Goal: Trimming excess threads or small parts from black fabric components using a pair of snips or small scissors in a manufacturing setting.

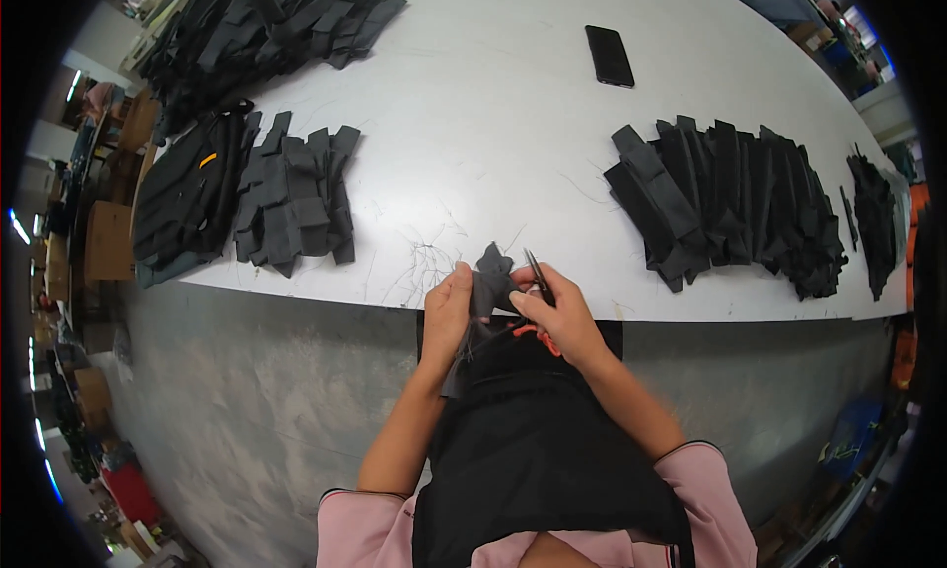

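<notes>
Just off the table's near edge, my left hand [451, 311] is closed on a dark grey fabric piece [492, 282], whose lower end hangs below the fingers. Against the piece's right side rest the thumb and fingers of my right hand [564, 313]. That hand is closed around a pair of scissors [537, 270], with the dark blades pointing up and away from me. Something orange-red, which looks like the scissors' handle or a cord on it, shows under the palm. Loose dark threads [424, 262] lie on the table left of the fabric.
On the white table [473, 153] lie stacked dark fabric strips [725, 203] at right and smaller ones [296, 193] at left. A black backpack [187, 193] sits at the left edge, a larger strip heap [266, 30] behind. A phone [610, 56] lies far right.
</notes>
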`<action>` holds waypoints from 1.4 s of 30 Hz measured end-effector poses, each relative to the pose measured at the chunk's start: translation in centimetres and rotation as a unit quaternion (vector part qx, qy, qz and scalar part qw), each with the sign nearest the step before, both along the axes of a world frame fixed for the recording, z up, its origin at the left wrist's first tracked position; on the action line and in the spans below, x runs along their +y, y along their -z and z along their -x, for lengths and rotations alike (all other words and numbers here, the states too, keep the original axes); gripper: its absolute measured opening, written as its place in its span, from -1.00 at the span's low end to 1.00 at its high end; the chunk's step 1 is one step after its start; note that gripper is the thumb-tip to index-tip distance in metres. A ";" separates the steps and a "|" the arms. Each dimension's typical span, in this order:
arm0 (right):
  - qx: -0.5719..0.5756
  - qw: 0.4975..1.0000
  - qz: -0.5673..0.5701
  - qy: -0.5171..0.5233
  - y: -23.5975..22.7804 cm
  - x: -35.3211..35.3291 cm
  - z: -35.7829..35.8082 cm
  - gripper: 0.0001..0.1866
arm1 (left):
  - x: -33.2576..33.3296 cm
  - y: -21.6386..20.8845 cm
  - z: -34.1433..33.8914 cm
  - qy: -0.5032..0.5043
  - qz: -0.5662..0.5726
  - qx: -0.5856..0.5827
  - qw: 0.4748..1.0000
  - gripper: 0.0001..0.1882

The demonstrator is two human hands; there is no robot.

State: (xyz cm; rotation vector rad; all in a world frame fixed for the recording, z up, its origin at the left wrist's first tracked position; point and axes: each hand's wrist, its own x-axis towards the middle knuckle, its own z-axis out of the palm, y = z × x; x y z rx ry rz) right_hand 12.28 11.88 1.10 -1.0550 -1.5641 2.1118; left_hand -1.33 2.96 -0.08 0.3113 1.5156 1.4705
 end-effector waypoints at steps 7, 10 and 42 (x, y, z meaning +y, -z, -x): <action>-0.075 0.882 -0.462 -0.048 -3.6 0.0 -1.1 -0.70 | -0.4 -1.3 0.0 0.034 0.026 0.080 0.996 -0.49; -0.065 0.848 -0.521 -0.069 -4.2 -0.1 -1.0 -0.70 | -0.3 -1.9 -0.4 0.036 0.031 0.103 0.994 -0.49; 0.011 0.779 -0.597 -0.192 -4.8 2.2 -1.1 -0.78 | -0.7 -2.5 1.5 0.201 0.132 0.017 0.971 -0.46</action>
